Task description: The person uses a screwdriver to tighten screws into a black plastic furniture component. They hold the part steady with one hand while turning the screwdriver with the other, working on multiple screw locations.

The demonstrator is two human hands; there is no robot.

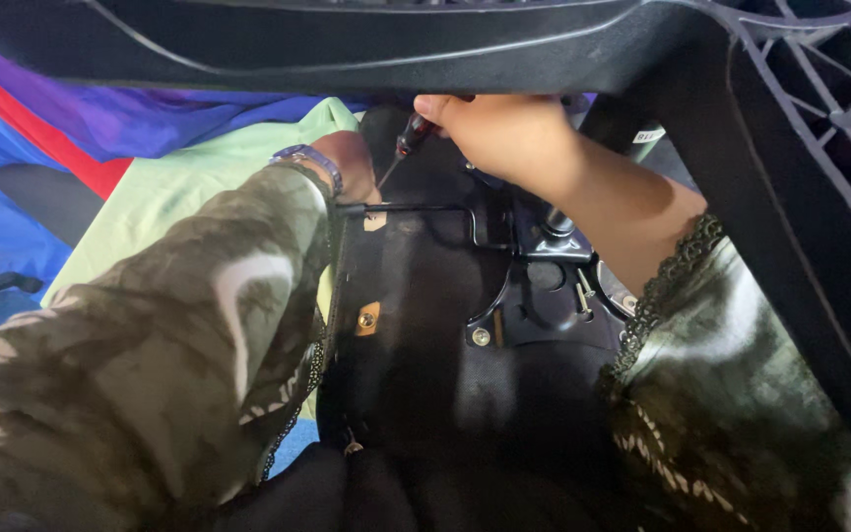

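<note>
My right hand [499, 133] reaches in from the right, forearm angled up and left, its grip closed around the handle of a screwdriver [408, 143]. The tool slants down and to the left, its thin shaft ending near my left hand [352, 163]. My left arm comes in from the lower left in a patterned olive sleeve [199, 325]; the wrist wears a watch [309, 160], and the hand is bent away from me over the edge of the seat base [416, 325], so I cannot tell whether its grip is open or closed. It sits right at the end of a thin black lever rod [416, 209] that runs rightward and bends down toward a black metal plate [534, 296]. The plate carries screws; one silver screw [482, 337] shows at its lower left corner. A brass-coloured tab [367, 318] sits on the seat base edge. A black plastic frame [800, 128] arches overhead and down the right side. Beneath lie cloths: pale green [179, 182], blue, red and purple.
</note>
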